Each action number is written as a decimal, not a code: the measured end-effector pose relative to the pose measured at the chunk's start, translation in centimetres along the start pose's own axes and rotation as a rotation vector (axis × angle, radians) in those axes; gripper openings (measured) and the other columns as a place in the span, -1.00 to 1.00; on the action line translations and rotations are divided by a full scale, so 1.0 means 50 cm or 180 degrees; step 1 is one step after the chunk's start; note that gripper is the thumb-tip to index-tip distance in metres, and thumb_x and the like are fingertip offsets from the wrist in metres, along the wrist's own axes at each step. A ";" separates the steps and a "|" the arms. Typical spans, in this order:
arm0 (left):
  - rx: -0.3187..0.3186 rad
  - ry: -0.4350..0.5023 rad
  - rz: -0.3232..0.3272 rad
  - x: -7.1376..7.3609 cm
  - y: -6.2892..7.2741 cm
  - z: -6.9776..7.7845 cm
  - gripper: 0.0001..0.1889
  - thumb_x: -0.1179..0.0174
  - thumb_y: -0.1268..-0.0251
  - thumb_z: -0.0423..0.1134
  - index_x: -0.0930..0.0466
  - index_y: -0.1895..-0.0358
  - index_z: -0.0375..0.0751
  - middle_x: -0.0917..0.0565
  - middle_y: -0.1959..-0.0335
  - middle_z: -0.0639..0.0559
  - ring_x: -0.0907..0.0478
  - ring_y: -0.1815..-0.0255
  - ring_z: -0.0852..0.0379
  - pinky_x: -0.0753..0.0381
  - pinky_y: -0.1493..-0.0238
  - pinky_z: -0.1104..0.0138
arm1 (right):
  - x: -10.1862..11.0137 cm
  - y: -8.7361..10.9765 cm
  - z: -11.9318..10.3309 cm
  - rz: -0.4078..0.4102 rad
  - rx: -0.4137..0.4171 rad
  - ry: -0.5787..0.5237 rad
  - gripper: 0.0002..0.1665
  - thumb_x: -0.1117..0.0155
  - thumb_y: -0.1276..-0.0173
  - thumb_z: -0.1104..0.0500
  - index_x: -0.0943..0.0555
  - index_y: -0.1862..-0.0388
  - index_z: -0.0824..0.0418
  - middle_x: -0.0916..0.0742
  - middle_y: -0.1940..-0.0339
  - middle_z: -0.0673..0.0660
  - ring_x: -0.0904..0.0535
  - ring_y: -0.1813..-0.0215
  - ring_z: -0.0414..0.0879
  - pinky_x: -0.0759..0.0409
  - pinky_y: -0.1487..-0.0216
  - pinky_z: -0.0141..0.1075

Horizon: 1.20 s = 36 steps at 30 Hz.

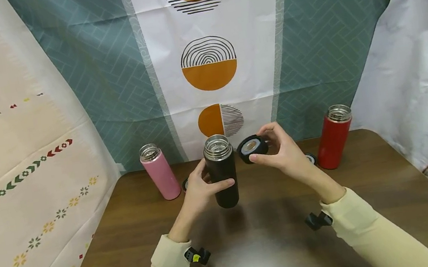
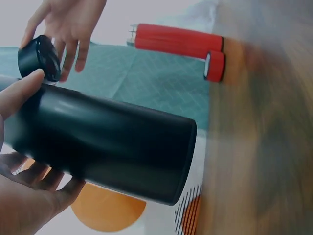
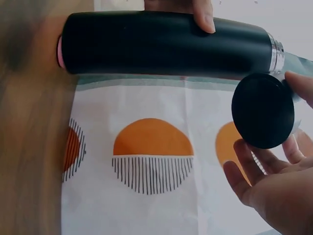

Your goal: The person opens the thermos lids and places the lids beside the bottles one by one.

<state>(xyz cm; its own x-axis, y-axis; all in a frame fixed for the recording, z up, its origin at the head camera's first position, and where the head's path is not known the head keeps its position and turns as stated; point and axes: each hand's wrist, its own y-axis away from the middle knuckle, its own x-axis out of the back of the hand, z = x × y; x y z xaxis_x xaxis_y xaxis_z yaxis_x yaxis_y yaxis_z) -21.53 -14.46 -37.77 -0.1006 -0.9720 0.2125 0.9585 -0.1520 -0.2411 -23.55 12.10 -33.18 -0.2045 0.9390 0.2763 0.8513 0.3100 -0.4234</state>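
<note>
A black thermos bottle (image 1: pixel 223 173) without its lid is held upright above the table by my left hand (image 1: pixel 201 185), fingers and thumb wrapped round its body. Its bare steel neck (image 1: pixel 217 147) faces up. Just right of that neck, my right hand (image 1: pixel 282 151) pinches a black lid (image 1: pixel 252 147) by its rim, tilted so the pale inner side shows in the head view. From the right wrist, the lid's flat dark top (image 3: pixel 263 111) overlaps the area below the steel mouth. The left wrist view shows the bottle's smooth body (image 2: pixel 107 137) and base.
An open pink bottle (image 1: pixel 160 173) stands on the wooden table (image 1: pixel 130 236) at left, with a lid (image 1: pixel 185 184) beside it. At right stands an open red bottle (image 1: pixel 334 137), its red lid (image 2: pixel 215 66) next to its base. A patterned cloth (image 1: pixel 203 30) hangs behind.
</note>
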 end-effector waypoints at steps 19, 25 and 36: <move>0.0174 -0.0344 0.0479 0.137 0.047 -0.036 -0.27 -0.59 -0.11 -0.23 -0.47 -0.38 -0.09 -0.59 -0.28 -0.15 -0.53 -0.32 -0.20 -0.42 -0.40 -0.16 | -0.081 0.009 0.058 -0.0316 -0.0095 0.0486 -0.08 -0.66 -0.18 0.14 -0.48 -0.51 0.16 -0.62 -0.35 0.16 -0.49 -0.38 0.10 -0.40 -0.43 0.11; 0.0203 -0.0487 0.0489 0.161 0.057 -0.039 -0.26 -0.56 -0.17 -0.19 -0.43 -0.41 -0.12 -0.56 -0.32 -0.17 -0.44 -0.40 -0.18 -0.26 -0.48 -0.24 | -0.112 0.009 0.073 -0.0314 -0.0253 0.0403 -0.17 -0.71 -0.10 0.18 -0.58 -0.37 0.15 -0.64 -0.30 0.11 -0.46 -0.39 0.08 -0.32 -0.48 0.14; 0.0428 -0.0506 0.0708 0.187 0.085 -0.046 -0.21 -0.55 -0.20 -0.21 -0.37 -0.48 -0.16 -0.55 -0.34 -0.18 -0.49 -0.36 -0.09 -0.44 -0.41 0.05 | -0.213 0.007 0.094 -0.0239 -0.0492 0.0208 -0.18 -0.73 -0.04 0.20 -0.56 -0.30 0.21 -0.60 -0.22 0.12 -0.51 -0.22 0.04 -0.44 -0.32 0.01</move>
<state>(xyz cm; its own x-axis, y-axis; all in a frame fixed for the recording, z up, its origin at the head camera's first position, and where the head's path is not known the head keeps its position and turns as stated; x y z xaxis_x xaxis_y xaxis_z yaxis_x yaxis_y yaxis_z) -19.03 -24.63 -38.98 0.1487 -0.9368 0.3166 0.9801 0.0970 -0.1732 -23.33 2.91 -40.32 -0.2427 0.9010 0.3597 0.8999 0.3476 -0.2633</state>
